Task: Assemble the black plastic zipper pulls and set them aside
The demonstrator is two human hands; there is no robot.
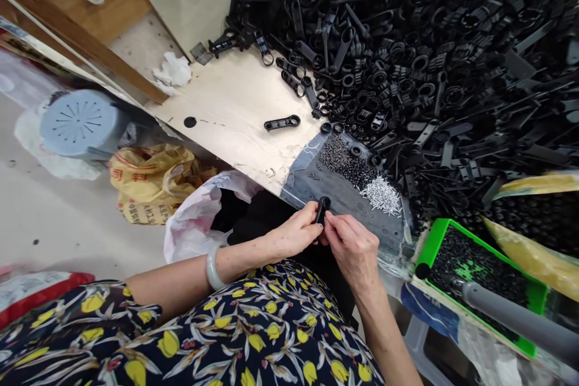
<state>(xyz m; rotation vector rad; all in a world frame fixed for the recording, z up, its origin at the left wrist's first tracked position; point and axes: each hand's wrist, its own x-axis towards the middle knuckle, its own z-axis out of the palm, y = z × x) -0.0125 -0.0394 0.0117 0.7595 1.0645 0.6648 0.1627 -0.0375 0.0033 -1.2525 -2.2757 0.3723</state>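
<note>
A black plastic part [322, 207], long with a round end, is gripped in my left hand [296, 230] just above the table's near edge. My right hand [353, 242] comes in from the other side with thumb and fingertips pinched together against the part; whatever they pinch is too small or hidden to make out. Beyond my hands a dark grey mat [312, 193] carries a pile of silver pins [382, 195] and a heap of small dark pieces [337, 157]. A similar black ring-ended part [282, 123] lies alone on the pale tabletop.
A huge heap of black plastic parts [407, 60] covers the back and right. At lower right stands a green tray [436, 235] of small black pieces, with a grey tube [511, 313] across it. White tissue [174, 69], a yellow sack [145, 181] and a blue stool [81, 120] are leftward.
</note>
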